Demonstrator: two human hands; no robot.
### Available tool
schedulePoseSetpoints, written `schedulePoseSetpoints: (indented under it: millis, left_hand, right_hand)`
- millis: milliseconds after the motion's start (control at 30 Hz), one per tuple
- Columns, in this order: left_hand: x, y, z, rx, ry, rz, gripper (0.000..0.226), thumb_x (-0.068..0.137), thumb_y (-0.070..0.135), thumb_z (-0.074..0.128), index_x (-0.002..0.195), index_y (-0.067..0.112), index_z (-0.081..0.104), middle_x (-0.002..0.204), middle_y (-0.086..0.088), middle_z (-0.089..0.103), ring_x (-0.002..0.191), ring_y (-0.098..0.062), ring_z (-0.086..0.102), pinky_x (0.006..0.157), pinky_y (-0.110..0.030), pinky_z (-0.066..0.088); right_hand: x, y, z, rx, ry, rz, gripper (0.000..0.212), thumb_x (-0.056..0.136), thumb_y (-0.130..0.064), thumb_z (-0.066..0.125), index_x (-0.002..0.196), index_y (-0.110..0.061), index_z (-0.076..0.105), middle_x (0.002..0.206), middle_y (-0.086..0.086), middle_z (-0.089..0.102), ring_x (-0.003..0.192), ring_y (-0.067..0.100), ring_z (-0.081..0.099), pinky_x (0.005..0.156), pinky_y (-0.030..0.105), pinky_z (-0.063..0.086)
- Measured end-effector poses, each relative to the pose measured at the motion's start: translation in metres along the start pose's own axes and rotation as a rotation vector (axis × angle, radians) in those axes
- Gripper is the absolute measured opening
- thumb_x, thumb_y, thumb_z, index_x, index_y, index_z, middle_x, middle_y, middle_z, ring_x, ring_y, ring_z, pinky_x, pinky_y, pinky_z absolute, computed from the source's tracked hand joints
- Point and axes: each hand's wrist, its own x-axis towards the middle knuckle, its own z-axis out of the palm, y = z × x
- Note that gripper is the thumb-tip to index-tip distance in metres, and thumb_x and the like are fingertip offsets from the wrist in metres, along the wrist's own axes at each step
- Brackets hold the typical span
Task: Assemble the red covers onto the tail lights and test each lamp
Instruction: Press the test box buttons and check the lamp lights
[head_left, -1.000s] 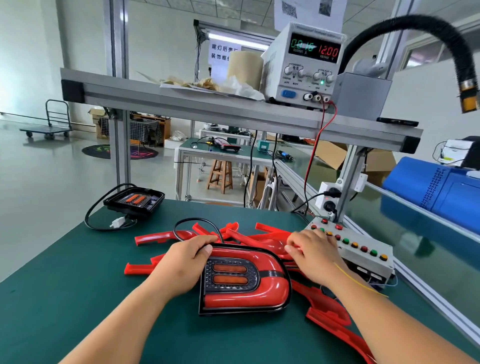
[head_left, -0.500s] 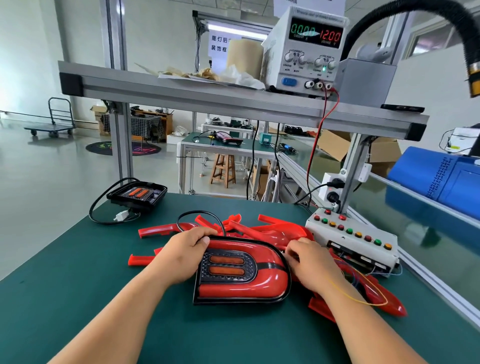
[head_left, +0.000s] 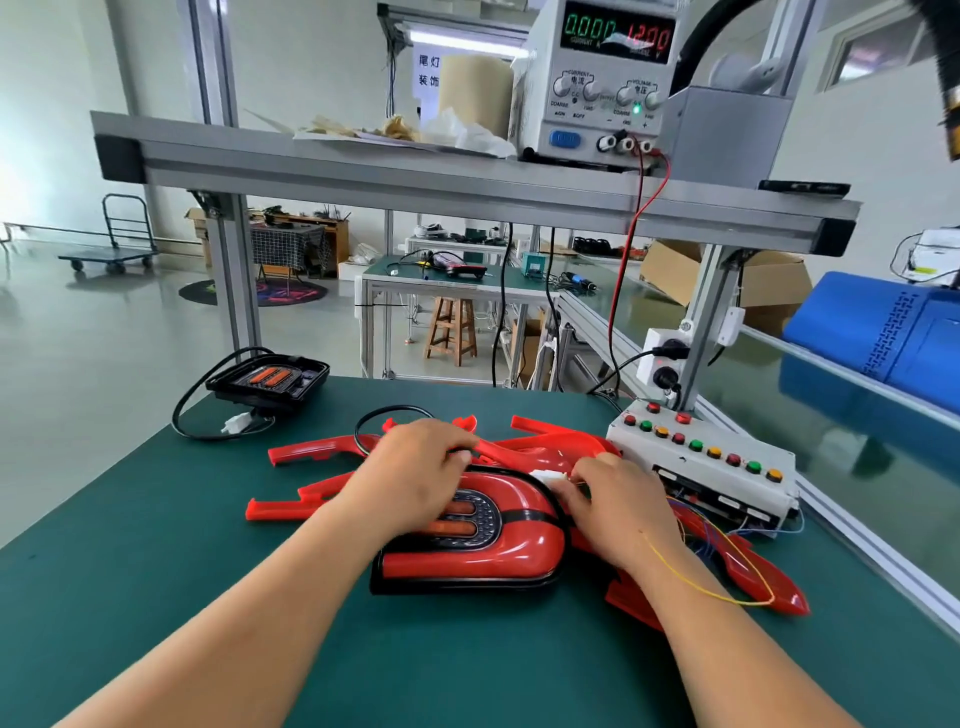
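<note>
green bench matting (head_left: 156, 597) forms the work surface. the tail light (head_left: 483, 551) is laid flat near its middle, lens upward, with a red cover (head_left: 524, 540) already seated round the dark lens panel.

the left hand (head_left: 415, 473) is laid palm-down across the far half of the lamp, so that part of the two orange lens bars is covered. one second earlier it was held against the lamp's left edge. whether its fingers are closed on anything cannot be told, since the fingertips are turned away.

the right hand (head_left: 618, 514) has been brought in from the heap of loose red covers (head_left: 322, 449) to the lamp's far right corner. a white connector (head_left: 545, 475) is pinched there at its fingertips. it is judged that cover fitting on this unit is finished and that the plug is being made ready for the test step.

the lamp is not seen lit. zero current is shown on the power supply (head_left: 602, 83), though the digits are somewhat blurred.

a button box (head_left: 701, 467) is set just beyond the heap, at the right. a second tail light (head_left: 267, 382), without a cover, is left at the far left of the mat.

the mating half of the plug is hidden behind the right hand. a thin yellow wire (head_left: 691, 582) is draped over the right forearm, and its ends cannot be traced.
</note>
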Motion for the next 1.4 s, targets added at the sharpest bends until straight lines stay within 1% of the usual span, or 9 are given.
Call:
schedulePoseSetpoints:
  millis: [233, 300, 433, 633, 900, 1100, 1233, 1333, 1400]
  left_hand:
    - [0.045, 0.045, 0.031, 0.260, -0.315, 0.147, 0.045, 0.099, 0.019, 0.045, 0.144, 0.024, 0.044, 0.147, 0.000, 0.047, 0.133, -0.021, 0.042, 0.105, -0.028, 0.032]
    - [0.051, 0.051, 0.036, 0.276, -0.360, 0.184, 0.038, 0.099, 0.021, 0.047, 0.137, 0.022, 0.052, 0.139, -0.002, 0.054, 0.128, -0.023, 0.047, 0.095, -0.024, 0.032]
    - [0.058, 0.053, 0.036, 0.288, -0.396, 0.222, 0.025, 0.098, 0.026, 0.050, 0.113, 0.017, 0.066, 0.111, -0.005, 0.066, 0.106, -0.024, 0.057, 0.083, -0.030, 0.041]
    - [0.061, 0.047, 0.041, 0.280, -0.491, 0.204, 0.021, 0.100, 0.017, 0.042, 0.116, 0.020, 0.054, 0.122, -0.007, 0.055, 0.112, -0.027, 0.052, 0.096, -0.041, 0.042]
    - [0.064, 0.048, 0.044, 0.360, -0.429, 0.239, 0.017, 0.102, 0.031, 0.033, 0.104, 0.020, 0.046, 0.115, -0.008, 0.052, 0.109, -0.027, 0.046, 0.094, -0.043, 0.035]
    - [0.069, 0.041, 0.052, 0.354, -0.394, 0.237, 0.016, 0.099, 0.034, 0.034, 0.095, 0.026, 0.047, 0.086, 0.007, 0.047, 0.089, -0.019, 0.042, 0.086, -0.039, 0.026]
    - [0.071, 0.035, 0.050, 0.385, -0.384, 0.186, 0.019, 0.098, 0.043, 0.033, 0.082, 0.035, 0.040, 0.085, 0.007, 0.052, 0.090, -0.020, 0.045, 0.089, -0.041, 0.028]
    - [0.071, 0.034, 0.050, 0.418, -0.371, 0.167, 0.014, 0.097, 0.045, 0.037, 0.098, 0.033, 0.045, 0.094, 0.003, 0.054, 0.102, -0.025, 0.052, 0.086, -0.040, 0.029]
    - [0.073, 0.034, 0.049, 0.339, -0.438, 0.129, 0.033, 0.097, 0.049, 0.039, 0.121, 0.030, 0.049, 0.116, -0.003, 0.057, 0.116, -0.026, 0.051, 0.094, -0.040, 0.035]
  right_hand:
    - [-0.003, -0.002, -0.001, 0.139, 0.078, -0.022, 0.028, 0.099, -0.046, 0.044, 0.094, -0.024, 0.061, 0.094, -0.004, 0.060, 0.096, 0.021, 0.056, 0.090, 0.038, 0.039]
    - [-0.003, -0.003, -0.001, 0.148, 0.090, -0.032, 0.026, 0.099, -0.044, 0.046, 0.091, -0.022, 0.059, 0.091, -0.003, 0.059, 0.094, 0.022, 0.056, 0.089, 0.040, 0.040]
    - [-0.002, -0.002, -0.001, 0.162, 0.068, -0.010, 0.028, 0.099, -0.045, 0.045, 0.091, -0.021, 0.057, 0.091, -0.002, 0.059, 0.091, 0.023, 0.056, 0.089, 0.040, 0.041]
    - [-0.001, -0.004, -0.003, 0.189, 0.044, 0.037, 0.036, 0.099, -0.052, 0.039, 0.094, -0.021, 0.056, 0.096, 0.000, 0.061, 0.097, 0.025, 0.057, 0.084, 0.041, 0.042]
    - [0.004, -0.002, 0.000, 0.225, 0.063, 0.030, 0.036, 0.103, -0.045, 0.030, 0.084, -0.021, 0.050, 0.083, -0.002, 0.055, 0.089, 0.026, 0.056, 0.089, 0.043, 0.042]
    - [0.004, -0.002, 0.000, 0.210, 0.041, 0.036, 0.032, 0.104, -0.042, 0.028, 0.083, -0.023, 0.043, 0.089, 0.002, 0.058, 0.094, 0.028, 0.056, 0.091, 0.043, 0.041]
    - [0.004, -0.001, -0.001, 0.186, 0.019, 0.029, 0.040, 0.102, -0.048, 0.027, 0.099, -0.025, 0.059, 0.096, -0.002, 0.063, 0.100, 0.023, 0.058, 0.095, 0.043, 0.040]
    - [0.002, -0.001, -0.001, 0.181, 0.048, 0.063, 0.044, 0.100, -0.054, 0.028, 0.101, -0.025, 0.062, 0.097, -0.002, 0.062, 0.103, 0.021, 0.056, 0.095, 0.042, 0.039]
    - [0.001, -0.001, -0.002, 0.169, 0.045, 0.122, 0.049, 0.100, -0.057, 0.025, 0.104, -0.025, 0.062, 0.101, -0.001, 0.060, 0.108, 0.021, 0.054, 0.092, 0.040, 0.036]
